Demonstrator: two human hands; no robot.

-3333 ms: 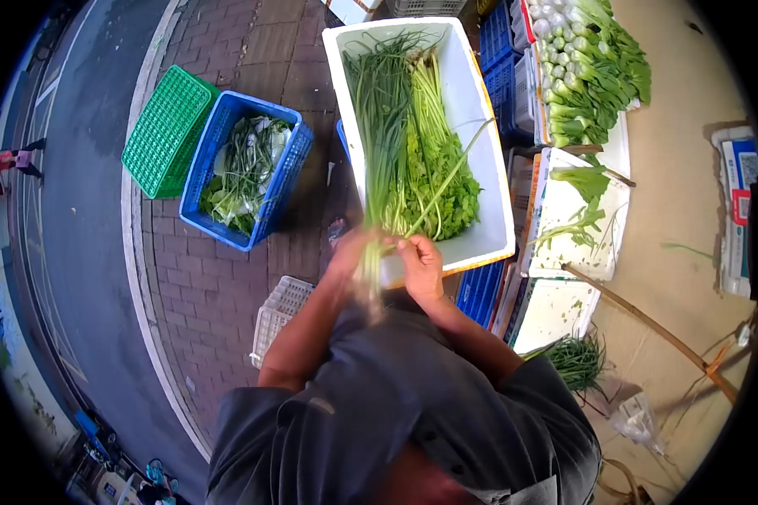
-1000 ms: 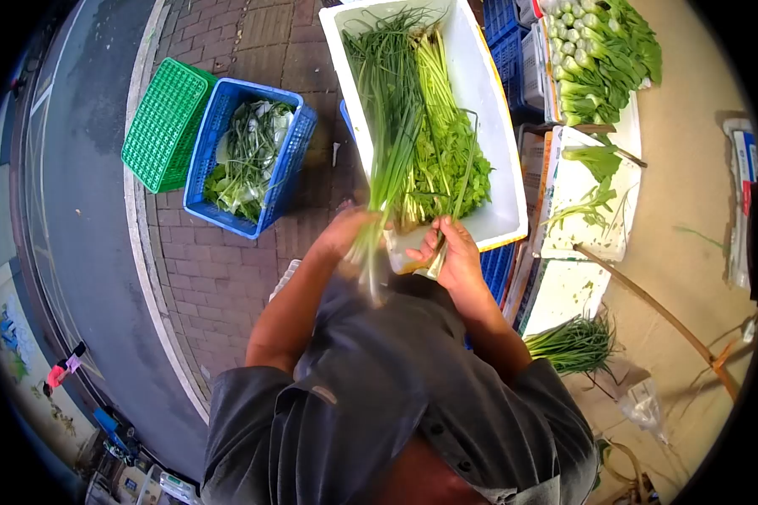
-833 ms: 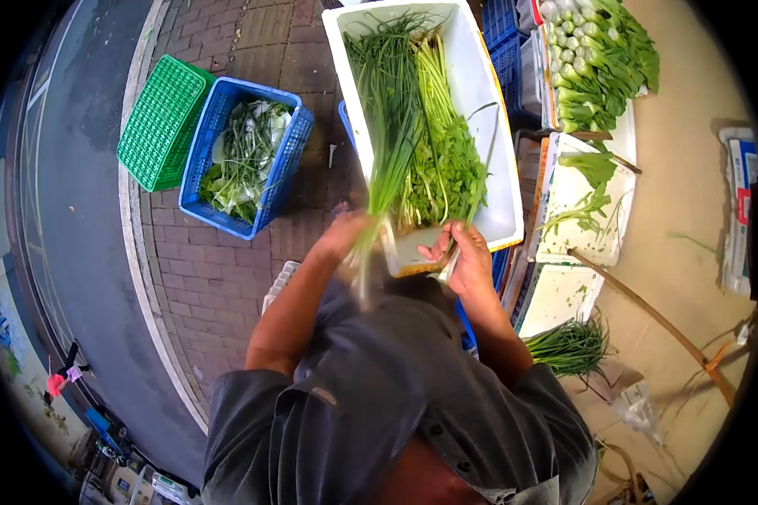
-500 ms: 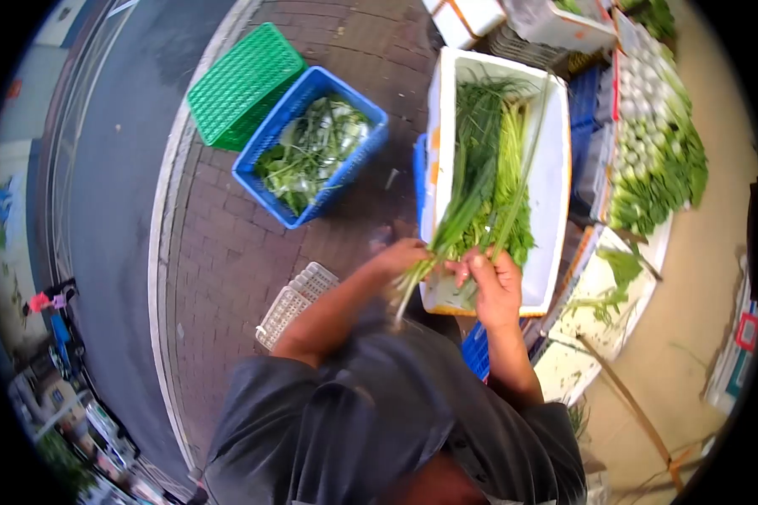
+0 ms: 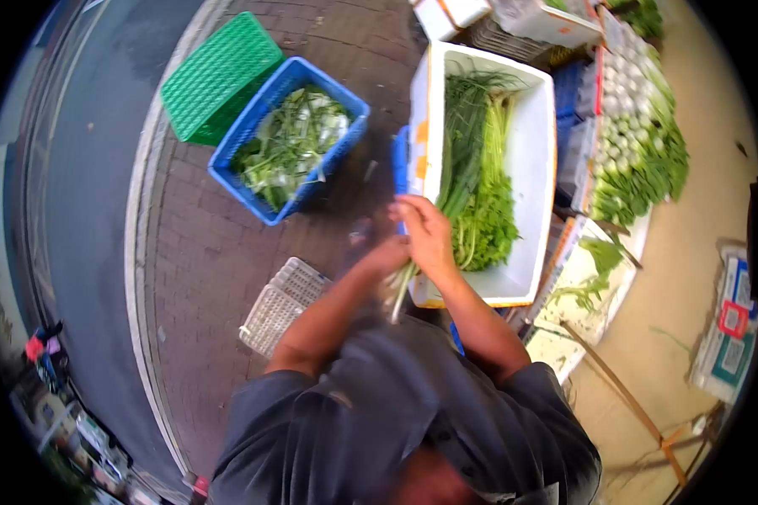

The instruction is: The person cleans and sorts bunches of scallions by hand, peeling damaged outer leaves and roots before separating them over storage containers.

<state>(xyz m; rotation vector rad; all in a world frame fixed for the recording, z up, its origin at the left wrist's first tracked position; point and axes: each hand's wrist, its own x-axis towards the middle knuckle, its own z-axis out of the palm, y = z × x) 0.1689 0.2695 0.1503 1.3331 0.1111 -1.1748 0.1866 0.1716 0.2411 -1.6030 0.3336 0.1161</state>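
Note:
My left hand [image 5: 387, 254] is closed around a bunch of green onions [image 5: 403, 290], their pale root ends pointing down toward my shirt. Just above it, my right hand [image 5: 428, 234] crosses over the bunch with fingers curled together; whatever they pinch, if anything, is too small to make out. Both hands are at the left edge of a white foam box [image 5: 532, 168]. Inside it lie long dark green onion leaves [image 5: 463, 139] and, beside them, a leafy bunch of celery [image 5: 490, 220] with light stalks.
Left of the box stands a blue crate [image 5: 227, 174] of leaf scraps, beside a green crate [image 5: 219, 71]. A white plastic basket [image 5: 282, 307] sits on the brick pavement. On the right are stacked bok choy [image 5: 632, 147] and a white board [image 5: 594, 282] with loose leaves.
My right hand has moved left from over the box, where it held a long green stalk apart, to above my left hand. My left hand keeps the green onions. The whole view has shifted slightly.

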